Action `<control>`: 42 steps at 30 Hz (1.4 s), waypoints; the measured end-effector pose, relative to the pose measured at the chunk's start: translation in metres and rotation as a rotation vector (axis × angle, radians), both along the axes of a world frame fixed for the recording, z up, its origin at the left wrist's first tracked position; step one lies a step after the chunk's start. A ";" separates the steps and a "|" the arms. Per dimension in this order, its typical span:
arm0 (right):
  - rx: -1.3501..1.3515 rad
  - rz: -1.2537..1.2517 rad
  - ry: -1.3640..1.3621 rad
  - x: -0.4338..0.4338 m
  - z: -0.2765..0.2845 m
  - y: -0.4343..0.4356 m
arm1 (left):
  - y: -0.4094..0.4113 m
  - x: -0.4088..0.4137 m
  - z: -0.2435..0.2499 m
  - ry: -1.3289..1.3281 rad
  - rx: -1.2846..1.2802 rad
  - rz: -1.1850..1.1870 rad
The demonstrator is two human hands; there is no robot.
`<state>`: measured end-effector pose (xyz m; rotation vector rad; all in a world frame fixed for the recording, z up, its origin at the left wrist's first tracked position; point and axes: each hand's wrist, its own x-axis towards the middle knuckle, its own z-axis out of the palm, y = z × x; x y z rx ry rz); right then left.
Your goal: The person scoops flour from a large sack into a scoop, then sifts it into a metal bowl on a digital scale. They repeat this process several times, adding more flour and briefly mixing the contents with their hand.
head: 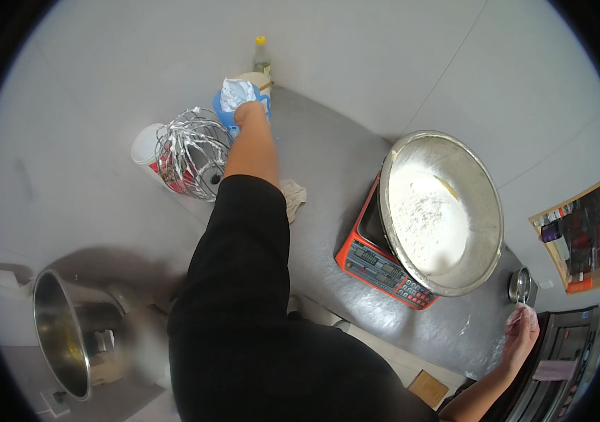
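My left hand reaches far forward, at the rim of a blue plastic jug. A crumpled white bag sits in the jug's mouth. The fingers are hidden behind the wrist, so their grip does not show. Off to the right, my right hand looks dusted with flour and pinches a thin metal handle at a small steel bowl. Between the hands, a large steel bowl holding white flour rests on an orange digital scale.
Left of the jug are a wire mixer whisk smeared with white and a white tub. A yellow-capped bottle stands behind. A cloth lies on the metal table. A steel mixing bowl is lower left.
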<state>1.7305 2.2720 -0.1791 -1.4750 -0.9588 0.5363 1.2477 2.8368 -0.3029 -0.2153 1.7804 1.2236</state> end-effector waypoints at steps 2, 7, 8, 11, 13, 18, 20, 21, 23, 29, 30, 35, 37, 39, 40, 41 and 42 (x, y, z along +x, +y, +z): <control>-0.023 0.006 0.006 0.003 -0.002 0.002 | 0.006 0.006 -0.013 -0.033 0.091 0.092; -0.030 -0.011 0.023 0.015 -0.009 0.006 | -0.016 0.040 -0.010 -0.082 0.310 0.251; -0.033 -0.020 0.024 0.017 -0.010 0.006 | -0.014 0.040 -0.010 -0.071 0.306 0.250; -0.063 -0.026 0.023 0.018 -0.010 0.010 | 0.016 0.022 -0.037 0.103 0.178 0.151; -0.077 -0.051 0.018 0.016 -0.009 0.010 | 0.022 0.023 -0.037 0.095 0.228 0.180; -0.119 -0.103 0.031 0.017 -0.005 0.006 | 0.039 0.012 -0.039 0.068 0.368 0.299; -0.125 -0.100 0.026 0.019 -0.006 0.006 | 0.043 0.011 -0.034 0.069 0.468 0.336; -0.132 -0.094 0.024 0.020 -0.006 0.006 | 0.044 0.014 -0.032 0.097 0.551 0.325; -0.122 -0.131 0.046 0.019 -0.008 0.008 | 0.025 0.041 -0.022 0.234 0.728 0.172; -0.112 -0.081 0.053 0.019 -0.017 0.030 | -0.157 0.114 0.030 0.653 1.213 -0.329; -0.110 -0.073 0.054 0.019 -0.020 0.034 | -0.186 0.107 0.037 0.693 1.371 -0.381; -0.100 -0.083 0.049 0.005 -0.021 0.045 | -0.279 -0.018 0.092 1.216 1.691 -0.098; -0.102 -0.073 0.043 0.000 -0.014 0.044 | -0.261 -0.103 0.096 1.290 1.209 0.283; -0.082 -0.043 0.055 0.006 -0.014 0.047 | -0.227 -0.211 0.049 1.222 0.603 0.114; -0.083 -0.031 0.066 0.007 -0.015 0.052 | -0.213 -0.269 0.015 1.118 0.373 -0.092; -0.079 -0.033 0.072 0.005 -0.016 0.055 | -0.202 -0.304 -0.007 0.989 0.156 -0.295; -0.086 -0.031 0.069 0.002 -0.016 0.056 | -0.199 -0.297 -0.007 0.830 0.176 -0.350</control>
